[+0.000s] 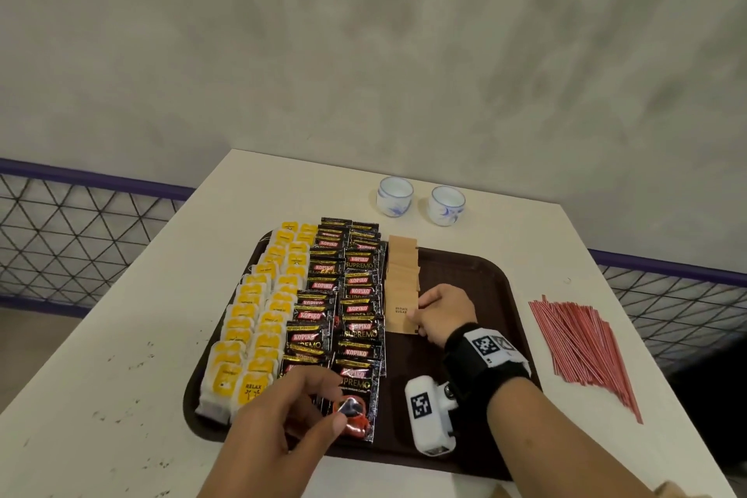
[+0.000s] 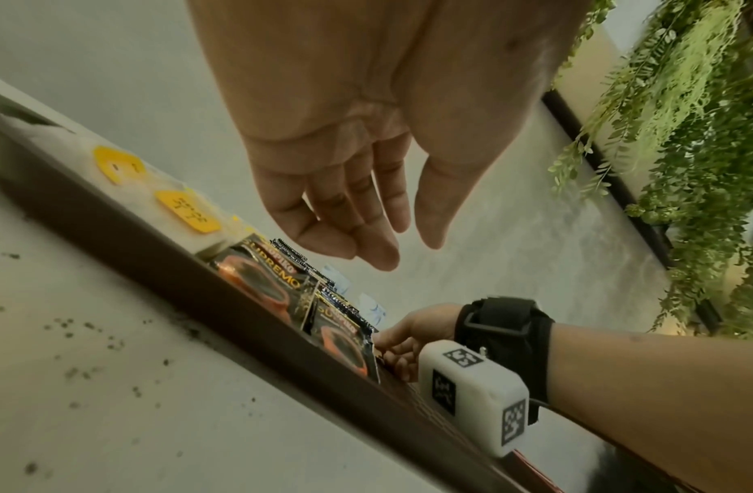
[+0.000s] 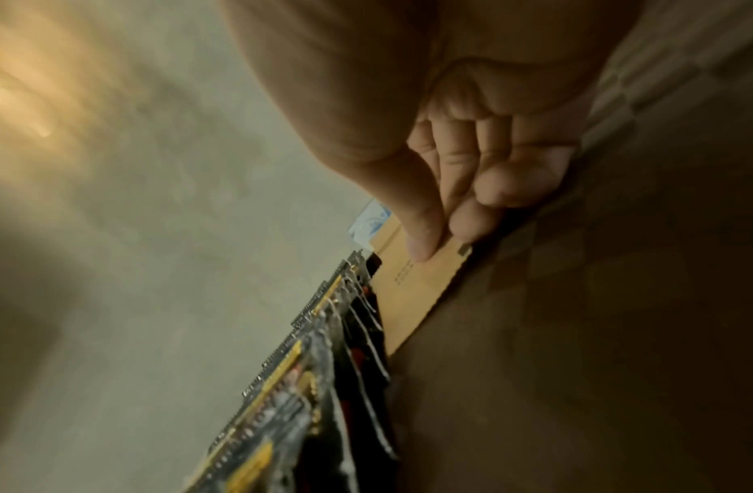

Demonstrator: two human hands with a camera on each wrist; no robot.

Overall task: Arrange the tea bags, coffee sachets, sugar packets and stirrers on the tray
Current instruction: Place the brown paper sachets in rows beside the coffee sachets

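Observation:
A brown tray [image 1: 465,267] lies on the white table [image 1: 121,376]. On it, from left to right, run two columns of yellow tea bags [image 1: 258,319], two columns of black coffee sachets [image 1: 343,295] and one column of brown sugar packets [image 1: 402,267]. My right hand [image 1: 420,315] pinches the right edge of the nearest sugar packet [image 1: 400,315] between thumb and fingers; in the right wrist view this hand [image 3: 441,245] grips the packet [image 3: 416,287] flat on the tray. My left hand [image 1: 337,402] hovers over the nearest coffee sachets [image 2: 273,287], fingers relaxed, holding nothing [image 2: 408,247].
A loose pile of red stirrers [image 1: 582,344] lies on the table right of the tray. Two white-and-blue cups [image 1: 395,196] [image 1: 446,204] stand behind the tray. The tray's right half is bare. A mesh railing [image 1: 72,239] borders the table's left side.

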